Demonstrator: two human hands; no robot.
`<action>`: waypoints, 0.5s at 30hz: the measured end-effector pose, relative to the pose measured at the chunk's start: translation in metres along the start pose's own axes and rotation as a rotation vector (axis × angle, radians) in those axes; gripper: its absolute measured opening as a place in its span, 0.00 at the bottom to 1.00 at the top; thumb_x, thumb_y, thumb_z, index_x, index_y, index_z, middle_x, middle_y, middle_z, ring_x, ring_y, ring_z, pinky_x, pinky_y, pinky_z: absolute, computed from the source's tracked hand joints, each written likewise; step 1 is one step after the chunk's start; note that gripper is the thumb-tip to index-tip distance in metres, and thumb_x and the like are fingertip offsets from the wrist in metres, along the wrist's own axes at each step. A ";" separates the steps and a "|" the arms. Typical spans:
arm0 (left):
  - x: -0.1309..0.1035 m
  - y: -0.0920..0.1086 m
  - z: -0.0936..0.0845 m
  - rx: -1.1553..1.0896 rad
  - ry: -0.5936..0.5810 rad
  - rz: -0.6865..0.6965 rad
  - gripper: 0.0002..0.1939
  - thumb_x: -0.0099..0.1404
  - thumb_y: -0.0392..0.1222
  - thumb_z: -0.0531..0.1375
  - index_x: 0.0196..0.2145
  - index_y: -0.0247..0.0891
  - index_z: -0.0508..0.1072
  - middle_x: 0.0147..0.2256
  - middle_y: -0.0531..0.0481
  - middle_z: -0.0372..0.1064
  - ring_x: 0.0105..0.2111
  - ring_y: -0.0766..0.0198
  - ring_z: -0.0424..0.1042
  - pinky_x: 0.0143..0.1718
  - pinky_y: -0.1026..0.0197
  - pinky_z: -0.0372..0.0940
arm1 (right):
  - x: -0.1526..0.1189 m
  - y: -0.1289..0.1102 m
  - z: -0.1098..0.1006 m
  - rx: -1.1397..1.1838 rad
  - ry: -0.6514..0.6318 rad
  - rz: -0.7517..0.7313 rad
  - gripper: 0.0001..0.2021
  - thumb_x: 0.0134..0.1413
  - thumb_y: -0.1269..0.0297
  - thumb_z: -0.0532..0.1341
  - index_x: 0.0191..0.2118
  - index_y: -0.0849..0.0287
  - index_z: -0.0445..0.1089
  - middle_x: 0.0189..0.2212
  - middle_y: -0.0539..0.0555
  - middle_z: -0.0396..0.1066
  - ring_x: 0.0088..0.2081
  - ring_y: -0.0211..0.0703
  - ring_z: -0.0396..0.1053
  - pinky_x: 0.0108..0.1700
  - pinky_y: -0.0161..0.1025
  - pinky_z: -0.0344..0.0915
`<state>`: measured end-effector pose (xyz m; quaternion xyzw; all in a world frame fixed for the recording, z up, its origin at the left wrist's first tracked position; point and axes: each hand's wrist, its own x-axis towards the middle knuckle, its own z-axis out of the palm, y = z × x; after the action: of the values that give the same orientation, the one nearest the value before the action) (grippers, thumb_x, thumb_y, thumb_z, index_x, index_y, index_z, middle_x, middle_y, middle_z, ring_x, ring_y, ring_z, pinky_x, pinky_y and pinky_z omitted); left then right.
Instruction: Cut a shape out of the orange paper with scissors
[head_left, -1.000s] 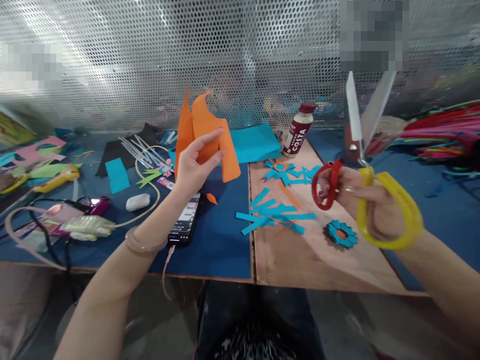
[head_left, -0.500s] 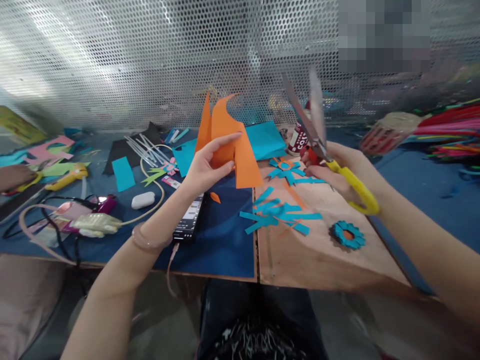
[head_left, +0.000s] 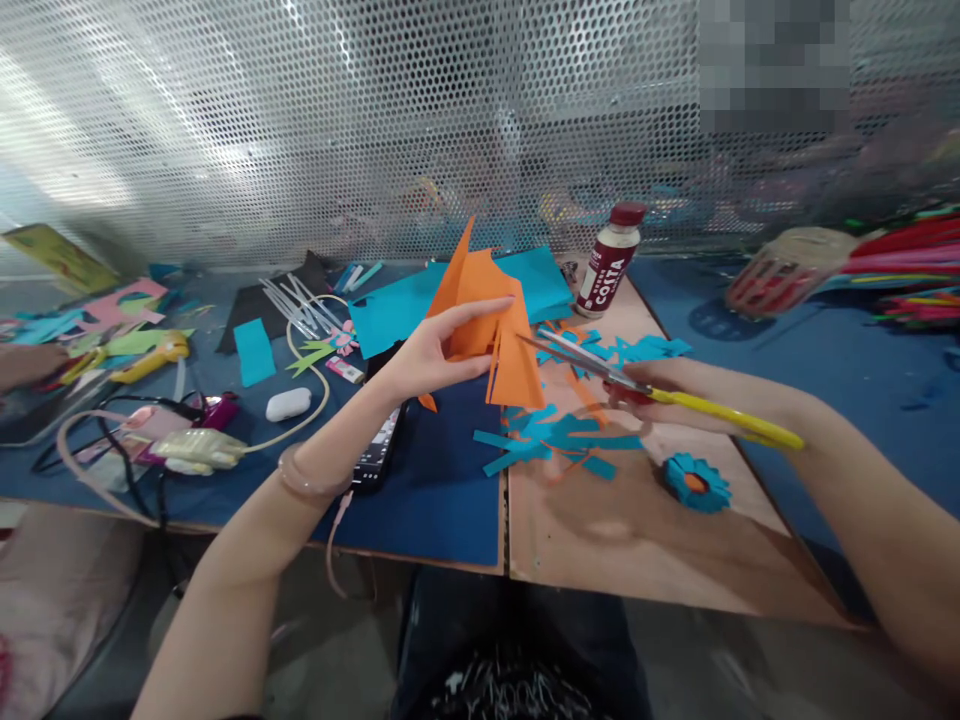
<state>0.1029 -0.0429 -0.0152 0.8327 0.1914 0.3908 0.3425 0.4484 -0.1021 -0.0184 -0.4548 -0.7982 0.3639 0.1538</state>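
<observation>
A folded sheet of orange paper [head_left: 519, 365] is pinched between the thumb and fingers of my left hand [head_left: 442, 345], held above the table. My right hand [head_left: 675, 390] grips a pair of scissors [head_left: 600, 366] with yellow and red handles. The blades point left, their tips at the right side of the orange paper; whether they touch it I cannot tell. Below lie cut blue paper strips [head_left: 551, 437]. A blue paper flower [head_left: 697, 482] with an orange centre rests on the bare wood below my right hand.
Behind the scissors stands a bottle [head_left: 609, 262] with a dark red cap. A phone [head_left: 379, 450] on a cable lies under my left forearm, beside a white earbud case [head_left: 289, 404]. A glue gun [head_left: 201, 450] and a co-worker's hand [head_left: 30, 367] are at left.
The scissors have swung down and left from upright to nearly level, their blades now closer together and beside the orange paper. My left hand and the paper have shifted slightly right and down.
</observation>
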 end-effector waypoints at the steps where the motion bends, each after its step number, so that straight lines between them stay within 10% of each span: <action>1: -0.001 0.001 0.000 0.015 -0.013 -0.005 0.33 0.60 0.45 0.67 0.62 0.48 0.66 0.64 0.48 0.61 0.65 0.50 0.60 0.65 0.48 0.60 | -0.001 0.005 -0.001 0.004 -0.018 0.005 0.15 0.57 0.55 0.62 0.42 0.61 0.73 0.40 0.57 0.77 0.40 0.47 0.74 0.38 0.39 0.71; 15: -0.006 0.009 0.016 0.076 0.020 0.012 0.29 0.63 0.41 0.65 0.61 0.46 0.67 0.62 0.48 0.64 0.62 0.53 0.65 0.65 0.50 0.61 | 0.000 -0.004 0.010 0.161 -0.066 0.129 0.11 0.56 0.55 0.64 0.37 0.58 0.77 0.33 0.56 0.77 0.31 0.46 0.75 0.30 0.38 0.74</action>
<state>0.1118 -0.0595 -0.0194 0.8423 0.2044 0.3936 0.3063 0.4403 -0.1082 -0.0230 -0.4790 -0.7402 0.4508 0.1396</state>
